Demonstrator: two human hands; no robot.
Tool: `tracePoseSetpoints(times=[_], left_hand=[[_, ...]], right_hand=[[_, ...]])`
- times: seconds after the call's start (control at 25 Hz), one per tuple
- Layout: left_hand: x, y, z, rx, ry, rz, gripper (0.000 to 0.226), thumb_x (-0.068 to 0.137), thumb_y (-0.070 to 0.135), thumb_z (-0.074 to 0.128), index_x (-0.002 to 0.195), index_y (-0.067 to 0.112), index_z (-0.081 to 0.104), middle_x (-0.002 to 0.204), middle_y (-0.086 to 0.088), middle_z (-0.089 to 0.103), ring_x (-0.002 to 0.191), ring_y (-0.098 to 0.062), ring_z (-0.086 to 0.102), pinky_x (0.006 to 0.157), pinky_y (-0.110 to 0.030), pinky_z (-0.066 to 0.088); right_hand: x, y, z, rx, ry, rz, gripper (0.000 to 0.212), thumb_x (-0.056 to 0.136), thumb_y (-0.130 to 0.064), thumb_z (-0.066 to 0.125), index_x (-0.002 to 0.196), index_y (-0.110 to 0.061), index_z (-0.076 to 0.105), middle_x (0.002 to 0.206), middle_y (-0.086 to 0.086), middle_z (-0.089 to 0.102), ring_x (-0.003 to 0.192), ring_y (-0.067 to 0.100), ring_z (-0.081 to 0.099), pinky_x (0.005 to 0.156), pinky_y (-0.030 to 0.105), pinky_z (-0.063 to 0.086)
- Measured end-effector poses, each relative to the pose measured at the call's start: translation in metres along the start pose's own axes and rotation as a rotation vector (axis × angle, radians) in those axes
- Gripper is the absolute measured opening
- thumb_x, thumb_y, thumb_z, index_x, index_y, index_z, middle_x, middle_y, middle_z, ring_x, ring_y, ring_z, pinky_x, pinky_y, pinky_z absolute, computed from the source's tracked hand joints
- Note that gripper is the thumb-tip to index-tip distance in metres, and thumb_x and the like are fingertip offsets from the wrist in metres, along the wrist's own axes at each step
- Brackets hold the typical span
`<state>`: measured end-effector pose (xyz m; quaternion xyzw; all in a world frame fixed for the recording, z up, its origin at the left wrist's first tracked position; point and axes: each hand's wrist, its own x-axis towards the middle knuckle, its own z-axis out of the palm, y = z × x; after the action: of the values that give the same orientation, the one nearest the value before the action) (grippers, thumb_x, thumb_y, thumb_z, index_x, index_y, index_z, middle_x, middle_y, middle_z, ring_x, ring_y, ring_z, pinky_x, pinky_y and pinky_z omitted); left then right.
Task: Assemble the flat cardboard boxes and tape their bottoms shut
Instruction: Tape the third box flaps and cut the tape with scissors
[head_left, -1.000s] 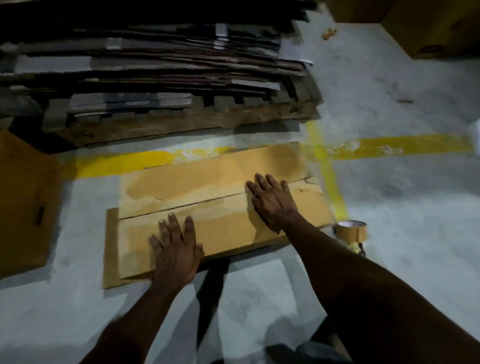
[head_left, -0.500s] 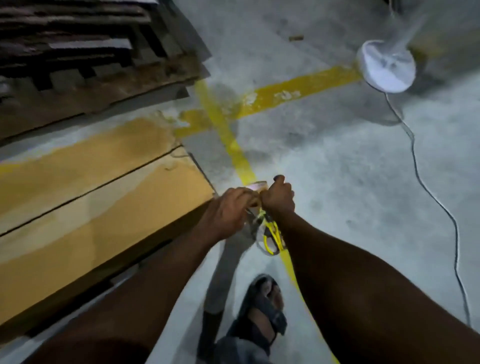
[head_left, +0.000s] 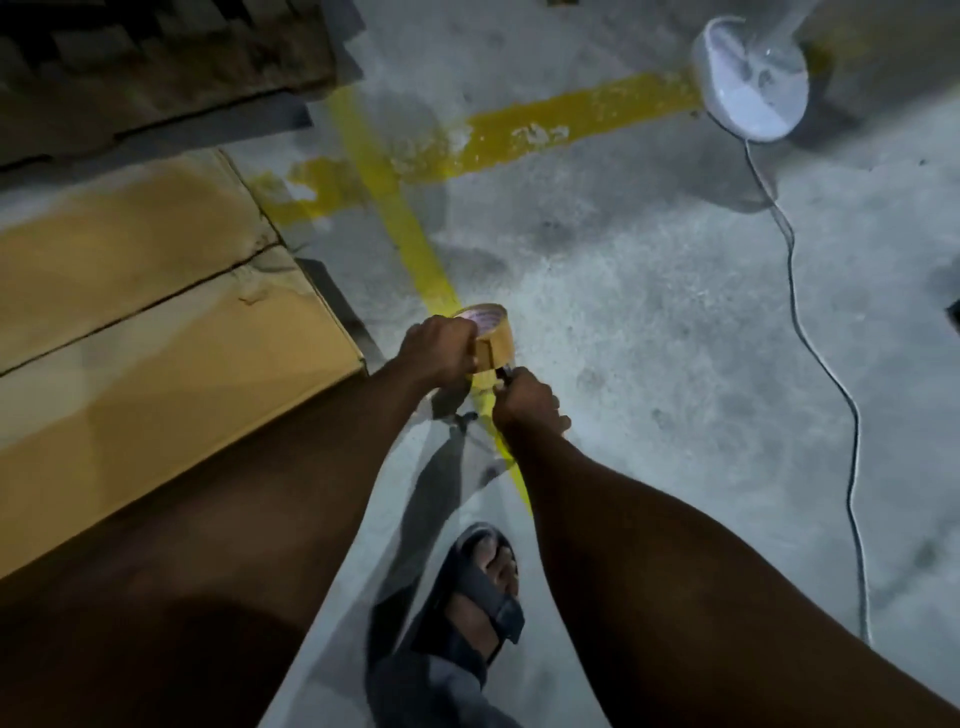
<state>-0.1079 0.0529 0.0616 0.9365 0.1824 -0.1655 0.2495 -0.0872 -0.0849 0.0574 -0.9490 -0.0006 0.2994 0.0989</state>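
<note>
Tape roll (head_left: 491, 338) right of box (head_left: 156, 332)

A roll of brown packing tape (head_left: 491, 338) was gripped by the left hand (head_left: 441, 353) above a yellow floor line (head_left: 395, 208); the right hand (head_left: 527, 402) was closed just below it on something dark; a cardboard box (head_left: 156, 338), flaps closed, lay at left; a white fan base (head_left: 750, 88) and its cord (head_left: 810, 338) were seen at right.
</note>
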Motion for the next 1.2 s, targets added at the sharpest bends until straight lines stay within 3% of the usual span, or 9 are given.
tracePoseSetpoints(times=[0.16,0.32,0.44,0.56,0.72,0.88,1.0,1.08,1.2], left_hand=[[-0.038,0.020,-0.092,-0.038,0.220,0.001,0.029,0.093,0.028,0.052,0.120,0.021,0.060,0.120,-0.018,0.059,0.114,-0.038,0.052,0.088,-0.039,0.042],[-0.145,-0.011,-0.214,0.066,0.402,-0.046,0.030,0.093,0.029,0.051,0.122,0.026,0.059,0.122,-0.015,0.059,0.118,-0.035,0.050,0.096,-0.041,0.038],[-0.260,-0.065,-0.269,0.061,0.445,-0.170,0.035,0.092,0.029,0.053,0.127,0.030,0.056,0.130,-0.010,0.060,0.121,-0.034,0.051,0.104,-0.048,0.034],[-0.398,-0.118,-0.285,0.027,0.602,-0.365,0.030,0.093,0.032,0.054,0.122,0.025,0.059,0.120,-0.011,0.065,0.118,-0.034,0.053,0.109,-0.054,0.025],[-0.531,-0.164,-0.264,-0.334,0.764,-0.489,0.030,0.083,0.031,0.068,0.111,0.029,0.056,0.099,-0.003,0.071,0.097,-0.027,0.064,0.091,-0.045,0.048],[-0.578,-0.181,-0.243,-0.562,0.835,-0.489,0.032,0.078,0.027,0.076,0.101,0.024,0.054,0.100,0.005,0.066,0.092,-0.012,0.061,0.075,-0.034,0.053],[-0.567,-0.199,-0.246,-0.577,0.774,-0.446,0.033,0.078,0.030,0.076,0.095,0.023,0.049,0.102,-0.003,0.071,0.093,-0.019,0.065,0.068,-0.031,0.050],[-0.558,-0.212,-0.251,-0.618,0.779,-0.512,0.032,0.079,0.031,0.076,0.095,0.019,0.051,0.101,-0.002,0.071,0.091,-0.020,0.064,0.065,-0.027,0.042],[-0.549,-0.225,-0.250,-0.701,0.813,-0.678,0.032,0.081,0.032,0.075,0.099,0.017,0.053,0.105,-0.002,0.067,0.096,-0.021,0.062,0.067,-0.027,0.042]], right_hand=[[-0.040,-0.051,-0.058,0.050,0.258,-0.122,0.021,0.101,-0.028,0.043,0.118,-0.022,0.054,0.122,0.006,0.062,0.121,0.032,0.052,0.101,0.045,0.033],[-0.145,-0.125,-0.103,0.049,0.292,-0.521,0.020,0.097,-0.025,0.050,0.115,-0.018,0.054,0.113,0.011,0.066,0.112,0.036,0.059,0.092,0.043,0.043],[-0.243,-0.171,-0.104,0.137,0.096,-0.854,0.033,0.091,-0.041,0.047,0.111,-0.017,0.059,0.102,0.014,0.070,0.100,0.038,0.063,0.079,0.042,0.050],[-0.348,-0.215,-0.086,0.123,-0.129,-1.088,0.023,0.092,-0.034,0.055,0.103,-0.014,0.061,0.095,0.015,0.068,0.092,0.035,0.063,0.069,0.037,0.043],[-0.440,-0.243,-0.047,0.031,-0.261,-1.334,0.021,0.092,-0.034,0.055,0.099,-0.016,0.062,0.088,0.007,0.066,0.085,0.027,0.061,0.075,0.045,0.048],[-0.473,-0.254,-0.025,-0.039,-0.718,-1.353,0.010,0.096,-0.009,0.059,0.086,-0.012,0.058,0.084,0.006,0.072,0.065,0.003,0.066,0.063,0.034,0.053],[-0.470,-0.270,-0.020,0.033,-1.010,-1.255,0.014,0.094,0.002,0.059,0.083,-0.006,0.054,0.081,0.016,0.070,0.068,0.014,0.070,0.062,0.029,0.054],[-0.466,-0.279,-0.019,0.076,-0.857,-1.239,0.009,0.091,-0.006,0.065,0.085,-0.008,0.061,0.079,0.012,0.073,0.067,0.019,0.070,0.059,0.034,0.056],[-0.463,-0.295,-0.001,-0.238,-0.159,-1.474,0.016,0.091,-0.029,0.066,0.083,-0.020,0.056,0.077,-0.002,0.071,0.074,0.027,0.064,0.064,0.039,0.053]])
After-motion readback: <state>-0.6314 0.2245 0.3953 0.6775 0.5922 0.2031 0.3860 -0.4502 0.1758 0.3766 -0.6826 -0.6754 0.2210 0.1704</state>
